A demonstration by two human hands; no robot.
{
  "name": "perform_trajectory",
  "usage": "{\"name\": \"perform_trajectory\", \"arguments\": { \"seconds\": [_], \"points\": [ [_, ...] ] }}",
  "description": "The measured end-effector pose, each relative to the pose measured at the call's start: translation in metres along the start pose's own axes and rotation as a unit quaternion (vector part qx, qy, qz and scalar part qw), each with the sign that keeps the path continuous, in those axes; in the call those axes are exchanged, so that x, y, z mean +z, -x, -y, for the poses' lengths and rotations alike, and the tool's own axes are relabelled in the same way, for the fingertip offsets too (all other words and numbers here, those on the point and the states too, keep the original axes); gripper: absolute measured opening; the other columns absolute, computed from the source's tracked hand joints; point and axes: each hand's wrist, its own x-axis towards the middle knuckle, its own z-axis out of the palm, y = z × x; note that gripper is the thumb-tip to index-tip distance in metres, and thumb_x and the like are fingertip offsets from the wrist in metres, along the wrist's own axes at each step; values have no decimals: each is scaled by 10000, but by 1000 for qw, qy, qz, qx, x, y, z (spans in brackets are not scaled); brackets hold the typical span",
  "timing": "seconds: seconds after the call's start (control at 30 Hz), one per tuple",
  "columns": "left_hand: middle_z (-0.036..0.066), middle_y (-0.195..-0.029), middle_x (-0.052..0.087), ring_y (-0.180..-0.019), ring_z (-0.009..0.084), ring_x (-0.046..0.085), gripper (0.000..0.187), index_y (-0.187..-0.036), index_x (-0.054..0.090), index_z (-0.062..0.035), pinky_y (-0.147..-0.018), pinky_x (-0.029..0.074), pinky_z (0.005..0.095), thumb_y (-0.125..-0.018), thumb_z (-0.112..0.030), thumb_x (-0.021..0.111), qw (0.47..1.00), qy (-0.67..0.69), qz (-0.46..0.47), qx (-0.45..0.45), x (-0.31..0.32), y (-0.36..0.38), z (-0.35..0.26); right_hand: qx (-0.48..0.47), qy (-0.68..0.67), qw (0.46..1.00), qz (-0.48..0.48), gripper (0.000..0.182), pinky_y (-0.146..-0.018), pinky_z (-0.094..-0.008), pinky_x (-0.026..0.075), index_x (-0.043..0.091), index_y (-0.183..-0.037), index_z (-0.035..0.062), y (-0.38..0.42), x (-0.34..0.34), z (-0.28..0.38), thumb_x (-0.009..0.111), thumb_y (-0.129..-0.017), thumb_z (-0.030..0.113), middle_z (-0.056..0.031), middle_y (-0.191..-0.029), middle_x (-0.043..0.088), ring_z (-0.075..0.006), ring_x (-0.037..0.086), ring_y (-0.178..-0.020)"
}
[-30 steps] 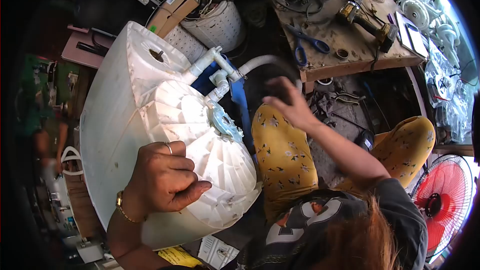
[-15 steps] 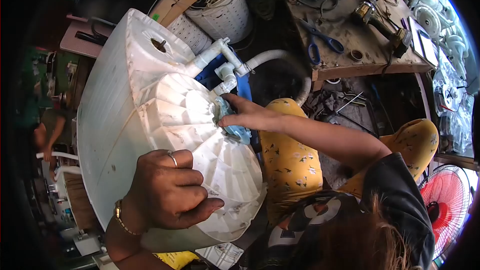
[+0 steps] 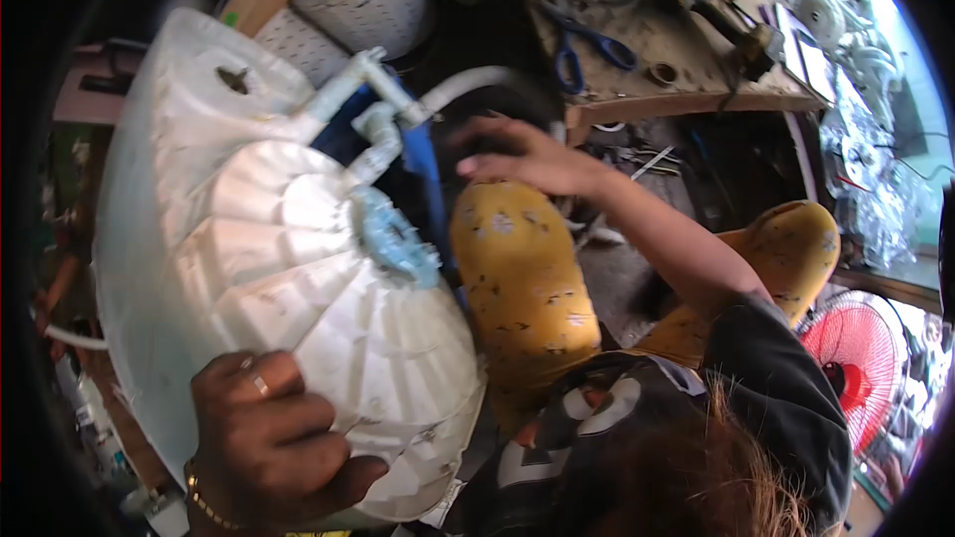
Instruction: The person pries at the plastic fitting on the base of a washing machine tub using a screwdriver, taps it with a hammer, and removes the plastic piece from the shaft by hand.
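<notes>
Left hand grip clamped on lower rim of white washer tub, lying on side, centre-left of frame. Right hand fingers spread, empty, right of blue hub, nearer hub than left.

One white washer tub, one blue hub, one red fan — and one pair of blue scissors.

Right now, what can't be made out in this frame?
Head view only:
- Right hand: outside the frame.
- Left hand: its palm is hidden against the white tub.
- Blue hub: motion blur hides its detail.
- Co-worker's hand: covers whatever is under it.
- Scissors: small and blurred.
</notes>
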Motion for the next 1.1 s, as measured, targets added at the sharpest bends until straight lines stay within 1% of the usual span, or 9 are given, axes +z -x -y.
{"name": "perform_trajectory", "arguments": {
  "seconds": [0.07,0.23,0.3,0.37,0.57,0.73,0.87,0.97,1.1],
  "points": [
    [11,-481,350,-478,228,390,378,-480,371,-105,-483,297,383,-557,-314,676,1000,-10,-16,5,5,1,0,215,-188,957,57,466,-757,-315,517,622,-1109,-8,48,-51,-40,597,-906,411,-56,-830,658,-161,641,-791],
    [5,-479,355,-476,219,382,371,-482,358,-111,-479,291,374,-494,-298,679,1000,-9,-3,-6,6,-3,-2,484,-70,788,-374,378,-605,-397,563,643,-1017,-30,181,-60,-274,595,-887,321,-185,-919,683,-253,695,-640],
    [3,-479,356,-476,217,380,370,-485,359,-113,-478,289,373,-477,-296,680,1000,-7,17,-1,4,-2,0,560,167,763,-275,444,-578,-410,564,656,-985,-37,185,-58,-281,597,-885,392,-210,-885,689,-304,691,-599],
    [0,-481,358,-476,217,382,367,-487,366,-114,-476,287,372,-462,-299,682,1000,-7,5,-6,4,-2,-1,563,103,768,-287,538,-557,-402,562,661,-929,-56,176,-33,-298,601,-871,475,-216,-812,689,-332,675,-561],
    [0,-493,373,-503,223,407,355,-492,392,-117,-484,292,381,-467,-315,687,1000,-9,12,-6,4,-5,-3,604,171,678,-383,728,-908,-474,483,591,-1131,12,116,16,-276,656,-749,628,-204,-1171,625,-375,591,-1110],
    [-40,-515,439,-489,156,425,380,-468,433,-144,-405,317,310,-589,-316,750,999,-27,28,-5,-6,-11,-4,461,85,691,-551,600,-882,-443,481,558,-1122,-95,144,18,-340,648,-831,422,-314,-1076,615,-411,599,-1067],
    [-27,-507,429,-479,171,416,378,-481,443,-124,-402,312,316,-617,-299,748,1000,4,7,-4,-4,-6,-1,413,-209,758,-460,369,-531,-329,484,447,-1067,17,194,24,-202,643,-867,258,-109,-821,583,-175,580,-666],
    [-7,-500,427,-464,194,408,364,-482,434,-103,-400,301,329,-608,-256,739,1000,3,-26,6,2,-4,0,356,-235,796,-429,616,-716,-305,497,340,-1403,-8,240,45,-71,611,-893,207,-119,-955,598,-192,599,-840],
    [-1,-497,440,-474,196,437,371,-466,448,-105,-416,336,321,-654,-188,757,999,-6,-30,22,-1,-5,1,312,-84,910,-260,645,-949,-353,413,269,-1452,0,310,60,-9,568,-904,165,-150,-1133,562,-249,541,-1087]
  ]
}}
